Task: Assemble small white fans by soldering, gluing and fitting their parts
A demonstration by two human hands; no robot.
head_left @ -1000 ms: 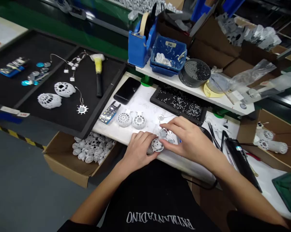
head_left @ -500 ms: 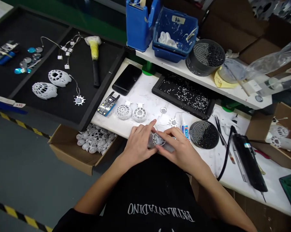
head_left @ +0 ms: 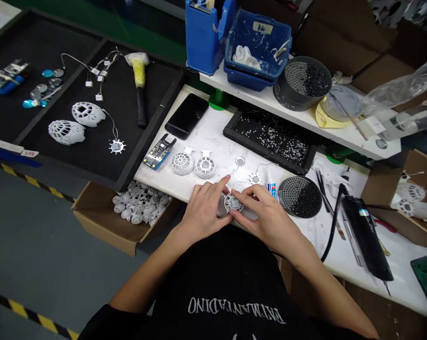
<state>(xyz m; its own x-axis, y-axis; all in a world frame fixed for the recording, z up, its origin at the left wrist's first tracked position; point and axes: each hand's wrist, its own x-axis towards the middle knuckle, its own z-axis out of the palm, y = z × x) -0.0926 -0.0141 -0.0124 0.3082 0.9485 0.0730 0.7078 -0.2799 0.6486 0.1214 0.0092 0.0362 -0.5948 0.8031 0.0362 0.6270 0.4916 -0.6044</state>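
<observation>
Between both hands, at the front edge of the bench, is a round white openwork plastic shell (head_left: 234,203) with a grey square piece in its middle. My left hand (head_left: 207,204) is closed on its left side, thumb low and fingers at the top. My right hand (head_left: 259,208) pinches its right rim between thumb and fingers. Two similar white shells, one latticed (head_left: 182,163) and one with a square centre (head_left: 205,167), lie to the left. Beyond my fingers are a small silver disc (head_left: 240,161) and a star-shaped wired piece (head_left: 255,178). A glue tube (head_left: 271,183) lies by my right hand.
On the bench are a circuit board (head_left: 159,152), a phone (head_left: 187,116), a tray of white bits (head_left: 270,137), a round dish of black bits (head_left: 300,197) and a black corded tool (head_left: 366,236). A cardboard box (head_left: 103,231) of white shells stands lower left. A hammer (head_left: 140,89) lies in the black tray.
My right fingers have shifted slightly to the right on the shell, so more of its face shows. My left hand has stayed nearly still.
</observation>
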